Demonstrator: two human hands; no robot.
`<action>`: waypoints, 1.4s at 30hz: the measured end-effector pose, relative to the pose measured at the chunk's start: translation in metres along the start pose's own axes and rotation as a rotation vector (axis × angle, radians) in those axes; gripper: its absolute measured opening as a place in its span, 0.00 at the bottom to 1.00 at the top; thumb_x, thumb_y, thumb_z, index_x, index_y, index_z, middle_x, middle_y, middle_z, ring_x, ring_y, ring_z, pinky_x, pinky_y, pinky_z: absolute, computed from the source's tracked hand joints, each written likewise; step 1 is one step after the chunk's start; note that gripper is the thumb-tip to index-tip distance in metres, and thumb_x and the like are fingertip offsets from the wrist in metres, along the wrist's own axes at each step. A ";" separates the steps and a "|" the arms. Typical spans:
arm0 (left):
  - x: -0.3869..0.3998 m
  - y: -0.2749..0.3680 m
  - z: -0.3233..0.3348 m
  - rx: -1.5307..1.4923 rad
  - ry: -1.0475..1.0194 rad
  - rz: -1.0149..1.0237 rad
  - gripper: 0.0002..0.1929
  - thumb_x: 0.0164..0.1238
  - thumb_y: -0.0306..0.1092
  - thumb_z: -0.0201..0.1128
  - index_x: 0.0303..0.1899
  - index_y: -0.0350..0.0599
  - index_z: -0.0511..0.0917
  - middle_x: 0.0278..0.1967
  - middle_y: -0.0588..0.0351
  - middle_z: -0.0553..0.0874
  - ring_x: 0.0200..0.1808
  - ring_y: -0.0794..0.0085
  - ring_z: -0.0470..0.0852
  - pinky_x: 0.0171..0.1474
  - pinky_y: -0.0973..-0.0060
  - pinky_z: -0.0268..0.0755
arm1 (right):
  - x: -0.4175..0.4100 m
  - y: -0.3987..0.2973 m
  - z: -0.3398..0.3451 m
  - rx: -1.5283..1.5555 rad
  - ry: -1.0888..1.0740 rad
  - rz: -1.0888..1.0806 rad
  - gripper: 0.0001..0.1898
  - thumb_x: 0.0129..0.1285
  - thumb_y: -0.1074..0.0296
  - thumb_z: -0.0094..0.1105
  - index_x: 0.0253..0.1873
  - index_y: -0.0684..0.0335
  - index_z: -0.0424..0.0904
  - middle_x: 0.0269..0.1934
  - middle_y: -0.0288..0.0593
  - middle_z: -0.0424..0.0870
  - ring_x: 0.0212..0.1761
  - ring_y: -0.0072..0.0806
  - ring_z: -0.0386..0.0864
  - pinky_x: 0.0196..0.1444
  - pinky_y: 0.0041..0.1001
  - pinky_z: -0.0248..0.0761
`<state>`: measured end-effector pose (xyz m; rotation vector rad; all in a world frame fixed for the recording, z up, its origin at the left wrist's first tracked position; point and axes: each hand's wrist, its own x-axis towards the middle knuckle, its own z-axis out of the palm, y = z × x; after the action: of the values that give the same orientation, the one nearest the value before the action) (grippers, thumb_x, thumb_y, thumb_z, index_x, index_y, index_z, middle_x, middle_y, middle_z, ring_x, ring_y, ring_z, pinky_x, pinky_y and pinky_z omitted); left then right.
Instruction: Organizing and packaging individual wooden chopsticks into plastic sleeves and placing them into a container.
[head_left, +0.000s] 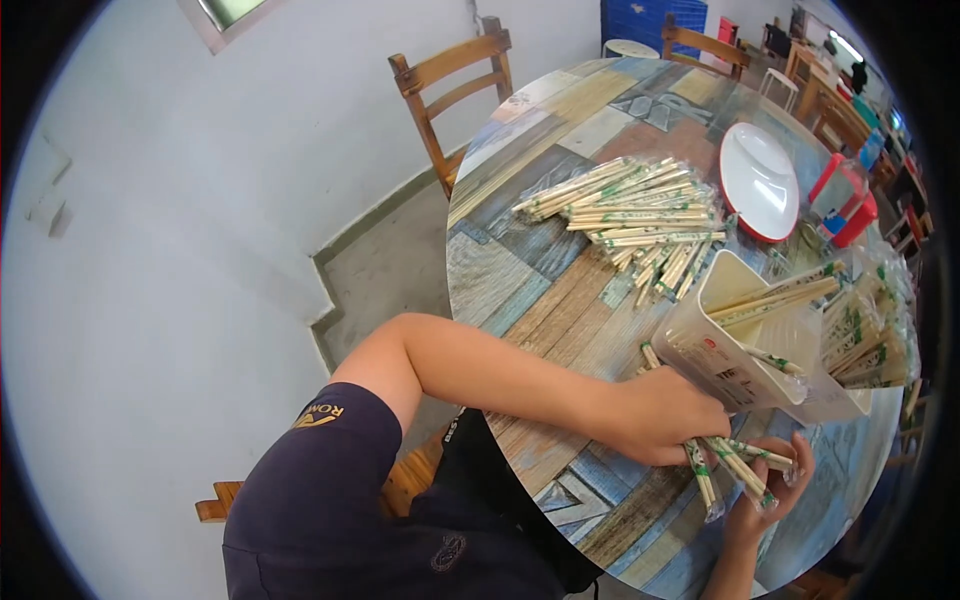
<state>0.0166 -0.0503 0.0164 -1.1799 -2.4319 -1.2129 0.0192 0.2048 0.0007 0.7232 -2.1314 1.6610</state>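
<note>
My left hand reaches across the table, closed around a few pairs of chopsticks in clear wrappers with green print. Their ends fan out below my fist, and one end sticks out above it. My right hand is just to the right, its thumb and curled fingers around the tip of one wrapped pair; whether they grip it is unclear. Directly beyond my left hand stands a white plastic bin, tilted in view, with several wrapped chopsticks inside. A second pale bin adjoins it.
A large pile of wrapped chopsticks lies on the round wood-patterned table. A plastic bag of chopsticks is at the right. Farther back are a white red-rimmed dish and a red container. A wooden chair stands beyond the table.
</note>
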 end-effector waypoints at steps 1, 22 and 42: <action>0.000 -0.001 0.001 -0.001 -0.007 0.009 0.15 0.64 0.40 0.69 0.48 0.47 0.78 0.37 0.53 0.83 0.41 0.50 0.85 0.42 0.54 0.76 | 0.001 -0.002 -0.001 -0.003 0.033 0.001 0.27 0.75 0.68 0.58 0.73 0.64 0.60 0.42 0.49 0.83 0.36 0.26 0.77 0.44 0.28 0.72; 0.006 -0.009 0.004 0.072 -0.087 -0.013 0.21 0.59 0.34 0.69 0.55 0.50 0.80 0.40 0.53 0.88 0.45 0.52 0.87 0.46 0.55 0.79 | 0.020 0.007 -0.020 0.200 0.200 0.055 0.26 0.75 0.73 0.49 0.74 0.64 0.57 0.45 0.49 0.78 0.43 0.25 0.73 0.47 0.24 0.70; 0.008 -0.009 0.005 0.143 -0.282 -0.006 0.12 0.60 0.32 0.66 0.46 0.47 0.81 0.38 0.53 0.86 0.41 0.53 0.87 0.42 0.55 0.77 | 0.038 -0.016 -0.036 0.387 0.090 0.090 0.27 0.77 0.76 0.51 0.76 0.60 0.56 0.49 0.51 0.83 0.42 0.25 0.80 0.43 0.26 0.79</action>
<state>0.0059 -0.0453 0.0119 -1.3834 -2.6697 -0.9081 -0.0032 0.2293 0.0438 0.6482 -1.8237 2.1436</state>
